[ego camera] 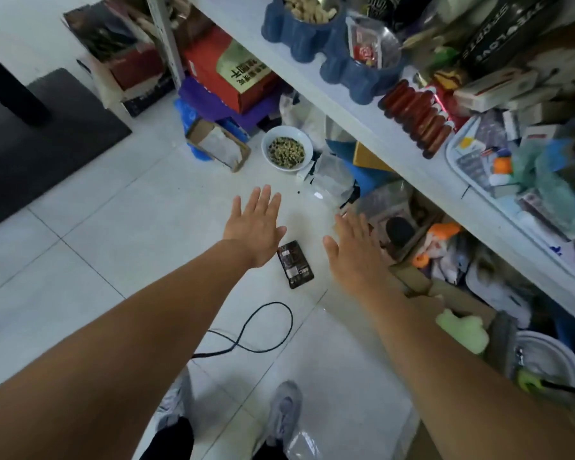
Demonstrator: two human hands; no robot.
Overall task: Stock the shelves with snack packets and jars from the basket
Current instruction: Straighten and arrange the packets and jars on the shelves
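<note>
The left hand (254,227) and right hand (352,250) are hovering, fingers spread wide, holding nothing; a dark snack packet (295,264) is lying on the floor (146,227) between them, beside the shelving (379,127).

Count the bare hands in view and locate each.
2. The left hand hovers open over the white tiled floor, left of the dark rectangular snack packet; the right hand hovers on its right. None seem hidden.
</note>
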